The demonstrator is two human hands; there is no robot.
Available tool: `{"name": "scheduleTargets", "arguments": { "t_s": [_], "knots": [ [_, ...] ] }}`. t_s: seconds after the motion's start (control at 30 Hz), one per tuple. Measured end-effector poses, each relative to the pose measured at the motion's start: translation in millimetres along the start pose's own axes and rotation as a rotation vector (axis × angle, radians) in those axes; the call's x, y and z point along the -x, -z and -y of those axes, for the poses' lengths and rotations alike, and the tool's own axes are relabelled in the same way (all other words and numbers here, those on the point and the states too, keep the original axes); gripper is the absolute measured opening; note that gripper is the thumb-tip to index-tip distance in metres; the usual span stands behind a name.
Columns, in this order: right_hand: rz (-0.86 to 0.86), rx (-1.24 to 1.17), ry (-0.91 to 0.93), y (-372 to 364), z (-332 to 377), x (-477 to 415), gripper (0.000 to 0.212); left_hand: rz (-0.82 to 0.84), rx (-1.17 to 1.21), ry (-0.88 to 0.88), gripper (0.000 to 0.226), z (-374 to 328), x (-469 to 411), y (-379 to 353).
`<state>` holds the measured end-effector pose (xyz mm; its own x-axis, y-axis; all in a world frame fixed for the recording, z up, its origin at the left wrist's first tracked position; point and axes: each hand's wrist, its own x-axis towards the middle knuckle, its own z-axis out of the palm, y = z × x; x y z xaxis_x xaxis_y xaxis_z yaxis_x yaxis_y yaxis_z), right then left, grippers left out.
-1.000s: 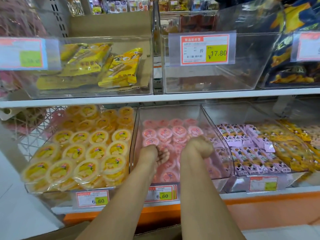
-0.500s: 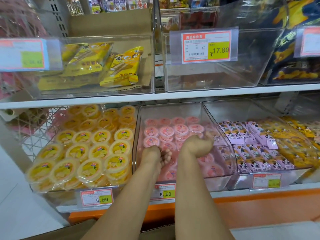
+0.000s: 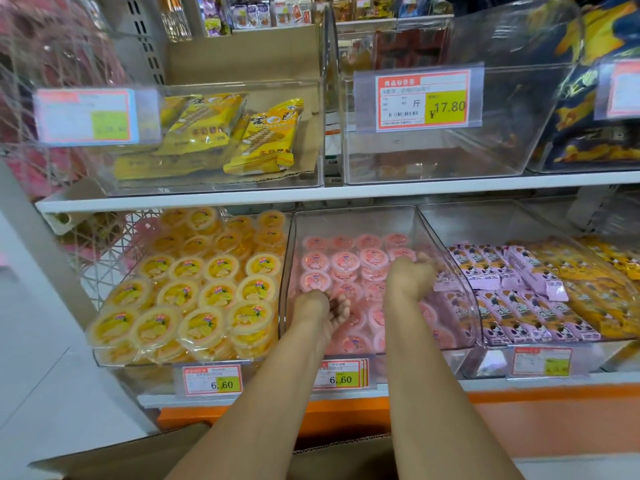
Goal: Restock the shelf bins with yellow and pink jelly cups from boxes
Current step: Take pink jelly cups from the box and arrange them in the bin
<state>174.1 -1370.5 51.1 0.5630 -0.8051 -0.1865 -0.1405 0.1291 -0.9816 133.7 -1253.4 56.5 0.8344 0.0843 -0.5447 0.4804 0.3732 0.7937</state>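
Head view, pink bin: the clear middle bin (image 3: 356, 216) on the lower shelf holds the pink jelly cups (image 3: 346, 261), in rough rows at the back and lying more loosely toward the front.
Head view, left hand: the left hand (image 3: 322, 310) is down inside this bin near its front left corner, with its fingers (image 3: 341, 306) bent onto the cups. Whether they pinch one I cannot tell.
Head view, right hand: the right hand (image 3: 410, 275) reaches deeper, toward the right wall, with the wrist bent and the fingers curled over the cups (the palm side is hidden, so its grip cannot be told either).
Head view, yellow bin: just to the left, yellow jelly cups (image 3: 207, 292) fill the neighbouring bin nearly to its rim, so that bin looks done.
Head view, box: a cardboard box (image 3: 138, 455) sits below the arms, its contents out of sight.
Step in hand: likely setting down or levelling pink cups in their bin.
Next move: probably draw both hands out, take more pink cups from the box, and fill the looser front without tipping any over the low front lip.
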Motion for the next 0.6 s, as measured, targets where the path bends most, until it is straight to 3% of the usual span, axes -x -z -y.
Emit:
{"name": "scheduleTargets", "arguments": {
  "t_s": [0.07, 0.13, 0.2, 0.33, 0.4, 0.5, 0.6],
  "knots": [
    [0.069, 0.119, 0.079, 12.9, 12.7, 13.0, 0.042, 0.043, -0.02, -0.019, 0.035, -0.5, 0.1, 0.4],
    [0.209, 0.197, 0.212, 31.1, 22.2, 25.3, 0.023, 0.154, -0.096, -0.002, 0.037, -7.6, 14.9, 5.7],
    [0.485, 0.266, 0.252, 63.6, 30.9, 43.2, 0.01, 0.291, -0.283, -0.018, 0.035, -12.3, 37.2, 18.6],
    [1.126, 0.414, 0.227, 148.7, 41.6, 80.3, 0.019, 0.489, -0.653, -0.088, 0.032, -3.9, 89.2, 63.1],
    [1.333, 0.593, 0.222, 169.7, 28.9, 90.6, 0.017, 0.571, -0.777, -0.057, 0.038, 16.1, 104.3, 92.0],
    [1.442, 0.88, 0.128, 169.1, -22.8, 94.3, 0.018, 0.58, -0.956, 0.109, 0.039, 62.7, 93.1, 129.3],
    [1.444, 1.155, -0.037, 147.2, -96.3, 89.7, 0.02, 0.415, -1.056, 0.299, 0.027, 114.1, 63.3, 152.6]
  ]
}}
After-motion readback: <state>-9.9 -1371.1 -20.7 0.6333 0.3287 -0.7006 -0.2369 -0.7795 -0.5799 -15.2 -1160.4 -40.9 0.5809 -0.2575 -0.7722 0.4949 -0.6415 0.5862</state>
